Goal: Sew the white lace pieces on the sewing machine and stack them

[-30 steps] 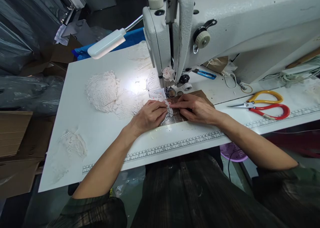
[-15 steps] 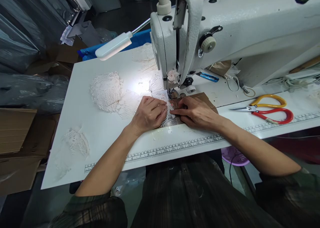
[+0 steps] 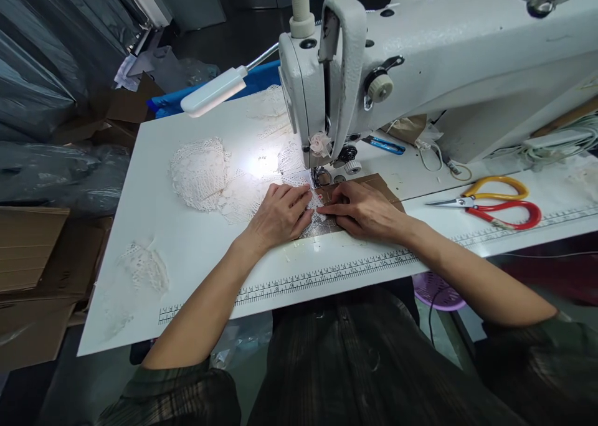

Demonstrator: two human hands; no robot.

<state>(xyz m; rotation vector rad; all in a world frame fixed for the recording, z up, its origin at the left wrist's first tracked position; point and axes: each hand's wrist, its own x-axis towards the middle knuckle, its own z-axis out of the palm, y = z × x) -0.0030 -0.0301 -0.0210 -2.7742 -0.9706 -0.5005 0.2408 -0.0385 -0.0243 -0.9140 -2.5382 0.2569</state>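
Just in front of the needle area of a white sewing machine [image 3: 315, 89], my left hand [image 3: 280, 214] rests on white lace [image 3: 245, 195], its fingers bent and pressing the edge. My right hand [image 3: 369, 213] pinches the same lace from the other side, index finger stretched toward the left fingertips. Beneath the right hand lies a brown board [image 3: 385, 191]. The presser foot [image 3: 321, 177] stands right behind the fingertips. Fingers partly hide the lace between the hands.
Scissors [image 3: 469, 202] with yellow and red handles lie to the right, and a blue thread snipper [image 3: 385, 144] lies behind the needle. A lace pile [image 3: 200, 174] and a smaller lace scrap [image 3: 147, 267] are on the left. A lamp [image 3: 213, 91] lights the table [image 3: 187, 251].
The camera view has shifted slightly, so the machine and scissors appear a little further left. My left fingers have loosened slightly and shifted on the lace; my right hand keeps nearly the same pose.
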